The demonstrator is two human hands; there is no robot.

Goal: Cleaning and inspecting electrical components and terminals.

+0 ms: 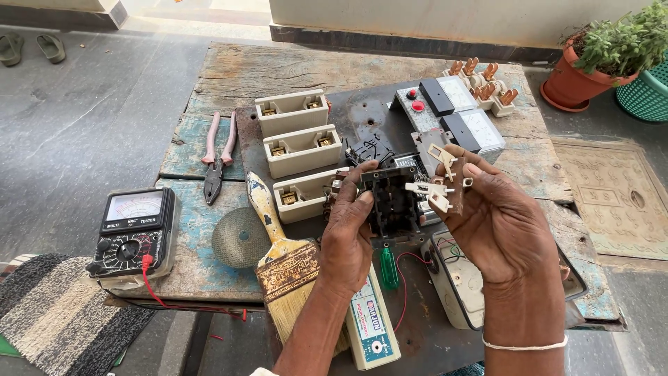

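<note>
While the left hand (348, 240) grips a black plastic switch block (390, 198) by its left edge, fingers curled tight on it, the right hand (497, 223) pinches small white metal contact strips (435, 184) at its fingertips, just touching the block's right side. Block is held above a weathered wooden table (292, 69). Near the left wrist: worn paintbrush (282, 254), green-handled screwdriver (387, 268). Analog multimeter (131, 233) sits well left.

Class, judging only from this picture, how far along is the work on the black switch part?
Done: three cream fuse holders lie set out on the wooden table. In hand: the left hand holds the black switch part; the right hand holds small white metal contacts. Left: pliers and brush lie untouched.
</note>
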